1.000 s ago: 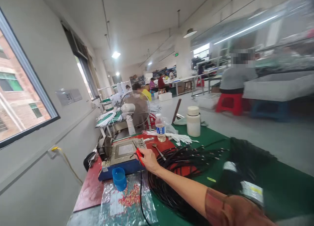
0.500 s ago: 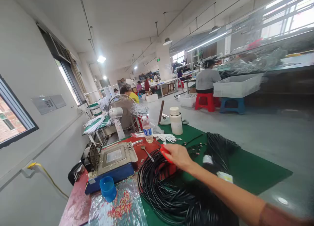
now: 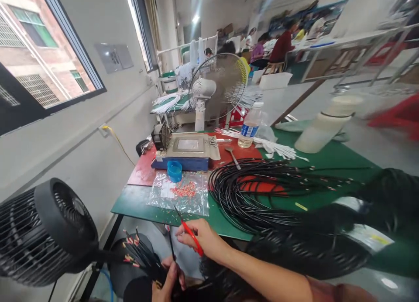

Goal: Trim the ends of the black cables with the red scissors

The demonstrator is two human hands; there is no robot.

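Tweezers [image 3: 191, 236], red-handled with thin dark tips, sit pinched in the right hand [image 3: 203, 241] at the lower centre of the frame, just off the near edge of the green tabletop [image 3: 137, 204]. Below them, the left hand [image 3: 168, 280] is closed around a bundle of black wires [image 3: 144, 256] whose ends carry small red and pale sleeves, fanned toward the lower left. These wires look light, thin and limp, likely to splay or slip unless gripped close behind the tips; the sleeves look tiny and easily knocked off. The tweezers seem rigid and springy, best held mid-shank. On the tabletop, a large coil of black cable [image 3: 248, 193] lies glossy and loose beside a clear plastic sheet [image 3: 180, 195] scattered with red bits, a blue cup [image 3: 174, 171] and a flat metal-topped machine [image 3: 188, 149]. A black fan [image 3: 49, 232] fills the lower left.
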